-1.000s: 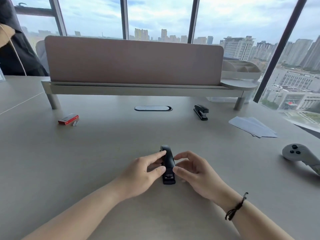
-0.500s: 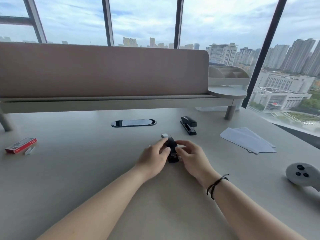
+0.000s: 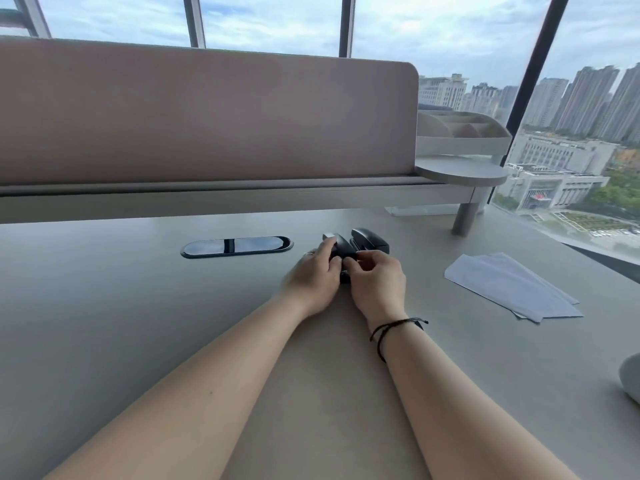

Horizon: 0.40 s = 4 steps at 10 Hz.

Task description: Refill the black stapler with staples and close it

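A small black stapler (image 3: 343, 249) lies on the grey desk, mid-frame, its metal front end pointing away from me. My left hand (image 3: 317, 275) grips its left side, fingers over the top. My right hand (image 3: 377, 280) pinches its right side near the rear. Most of the stapler's body is hidden between the two hands. Whether its top is open or closed I cannot tell. No staple box is in view.
A second black stapler (image 3: 370, 240) sits just behind and right of the held one. A dark oval cable port (image 3: 237, 246) is to the left, sheets of paper (image 3: 509, 285) to the right, a white controller (image 3: 631, 377) at the right edge, a raised shelf with pink screen (image 3: 207, 195) behind.
The view has shifted right and closer, so the red staple box has left the frame. Both hands slid the stapler farther away, up against the second stapler, and have closed tighter around it.
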{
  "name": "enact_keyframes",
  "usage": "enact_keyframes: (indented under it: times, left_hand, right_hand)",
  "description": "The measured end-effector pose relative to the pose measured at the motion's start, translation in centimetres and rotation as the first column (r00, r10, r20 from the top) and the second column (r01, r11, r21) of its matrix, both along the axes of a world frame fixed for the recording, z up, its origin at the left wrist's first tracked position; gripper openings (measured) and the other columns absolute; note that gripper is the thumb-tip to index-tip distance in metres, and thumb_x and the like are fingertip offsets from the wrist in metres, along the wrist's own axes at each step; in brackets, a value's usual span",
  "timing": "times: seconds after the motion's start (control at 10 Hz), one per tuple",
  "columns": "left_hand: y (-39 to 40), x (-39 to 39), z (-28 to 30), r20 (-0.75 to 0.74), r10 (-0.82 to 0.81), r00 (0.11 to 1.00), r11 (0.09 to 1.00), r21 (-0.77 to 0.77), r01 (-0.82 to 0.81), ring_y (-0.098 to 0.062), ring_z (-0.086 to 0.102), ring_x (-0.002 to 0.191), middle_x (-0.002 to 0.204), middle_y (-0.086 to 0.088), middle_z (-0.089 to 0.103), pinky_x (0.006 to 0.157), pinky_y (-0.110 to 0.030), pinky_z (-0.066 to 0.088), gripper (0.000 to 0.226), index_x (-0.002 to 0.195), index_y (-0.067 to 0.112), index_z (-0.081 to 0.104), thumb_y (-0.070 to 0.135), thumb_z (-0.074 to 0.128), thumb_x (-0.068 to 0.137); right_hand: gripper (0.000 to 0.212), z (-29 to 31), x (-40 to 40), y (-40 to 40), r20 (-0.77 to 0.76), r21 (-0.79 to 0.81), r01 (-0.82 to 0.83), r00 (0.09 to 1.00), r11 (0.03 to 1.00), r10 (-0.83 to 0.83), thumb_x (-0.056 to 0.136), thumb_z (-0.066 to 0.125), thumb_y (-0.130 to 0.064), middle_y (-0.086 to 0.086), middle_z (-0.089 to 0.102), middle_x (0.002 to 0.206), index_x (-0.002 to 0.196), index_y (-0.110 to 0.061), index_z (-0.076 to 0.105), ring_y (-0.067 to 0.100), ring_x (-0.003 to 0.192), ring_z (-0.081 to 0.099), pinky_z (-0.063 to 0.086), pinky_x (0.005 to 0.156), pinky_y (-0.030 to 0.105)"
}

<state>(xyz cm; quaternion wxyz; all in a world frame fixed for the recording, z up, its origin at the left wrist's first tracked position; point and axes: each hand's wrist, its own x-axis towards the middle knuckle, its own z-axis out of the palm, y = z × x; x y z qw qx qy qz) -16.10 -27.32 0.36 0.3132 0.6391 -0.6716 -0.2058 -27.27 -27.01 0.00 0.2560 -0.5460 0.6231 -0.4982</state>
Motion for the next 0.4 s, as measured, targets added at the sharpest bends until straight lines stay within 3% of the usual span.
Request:
enact_keyframes:
  times: [0.2, 0.3, 0.4]
  left_hand:
    - [0.0, 0.4, -0.1, 0.015, -0.005, 1.000, 0.998, 0.058, 0.004, -0.029, 0.033, 0.146, 0.155, -0.006, 0.045, 0.115, -0.050, 0.032, 0.054, 0.153, 0.034, 0.020, 0.040, 0.028, 0.099]
    - [1.2, 0.6, 0.3, -0.027, 0.016, 0.999, 0.998, 0.055, -0.015, -0.029, 0.034, 0.146, 0.155, -0.003, 0.045, 0.116, -0.047, 0.031, 0.056, 0.154, 0.031, 0.018, 0.040, 0.030, 0.100]
    - [2.6, 1.2, 0.4, -0.148, 0.044, 0.988, 0.999, 0.028, -0.040, -0.026, 0.045, 0.139, 0.153, -0.006, 0.047, 0.113, -0.038, 0.034, 0.051, 0.151, 0.023, 0.032, 0.034, 0.038, 0.102]
  right_hand:
    - [0.031, 0.1, -0.1, 0.2, -0.050, 0.004, -0.004, 0.999, 1.000, 0.004, 0.091, 0.067, -0.019, 0.008, 0.077, 0.112, 0.120, -0.011, 0.071, 0.026, 0.111, 0.067, 0.047, 0.093, 0.029]
    - [0.037, 0.4, 0.0, 1.0, -0.054, 0.034, -0.001, 0.999, 0.999, 0.002, 0.091, 0.067, -0.021, 0.009, 0.076, 0.115, 0.126, -0.009, 0.067, 0.027, 0.113, 0.066, 0.046, 0.095, 0.030]
    - [0.040, 0.6, -0.2, 1.9, -0.020, 0.056, 0.023, 1.000, 0.998, -0.022, 0.090, 0.069, -0.024, 0.007, 0.077, 0.110, 0.126, -0.009, 0.064, 0.026, 0.111, 0.067, 0.046, 0.094, 0.031]
